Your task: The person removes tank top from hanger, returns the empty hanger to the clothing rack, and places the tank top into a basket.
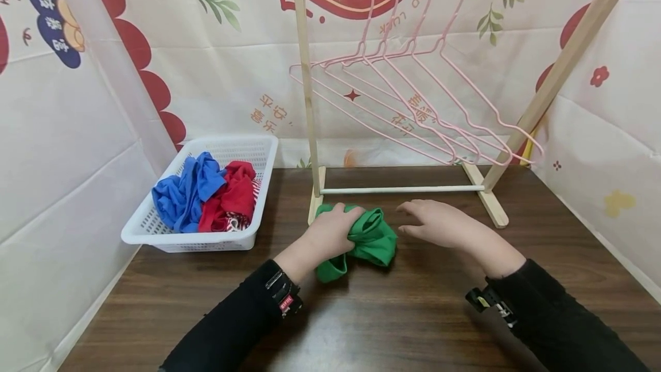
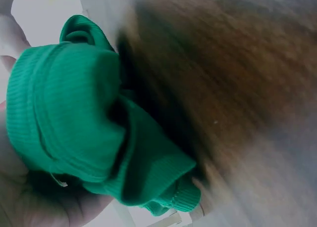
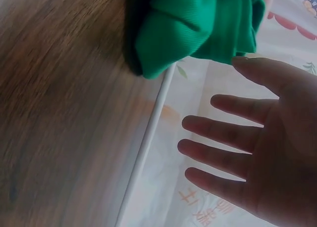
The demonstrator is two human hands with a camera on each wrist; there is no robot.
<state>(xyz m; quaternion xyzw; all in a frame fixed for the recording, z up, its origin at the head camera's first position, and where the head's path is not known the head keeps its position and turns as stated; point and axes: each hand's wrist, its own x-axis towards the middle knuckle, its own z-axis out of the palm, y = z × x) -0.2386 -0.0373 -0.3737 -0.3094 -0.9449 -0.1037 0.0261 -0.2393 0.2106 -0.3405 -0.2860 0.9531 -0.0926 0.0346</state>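
Observation:
A crumpled green garment [image 1: 376, 240] with ribbed edges is at the middle of the brown table. My left hand [image 1: 330, 234] grips it from the left, fingers curled into the cloth. In the left wrist view the bunched green cloth [image 2: 74, 108] covers most of those fingers. My right hand [image 1: 439, 224] is held just right of the garment, apart from it in the head view. Its fingers are spread and straight in the right wrist view, where the palm [image 3: 287, 148] shows with nothing in it.
A white basket [image 1: 188, 239] at left holds blue cloth [image 1: 188, 188], red cloth [image 1: 229, 197] and a striped piece. Behind the hands stands a wooden rack [image 1: 307, 90] with several pink hangers [image 1: 413, 56] on its top bar. Printed cloth walls [image 1: 232, 73] surround the table [image 1: 403, 314].

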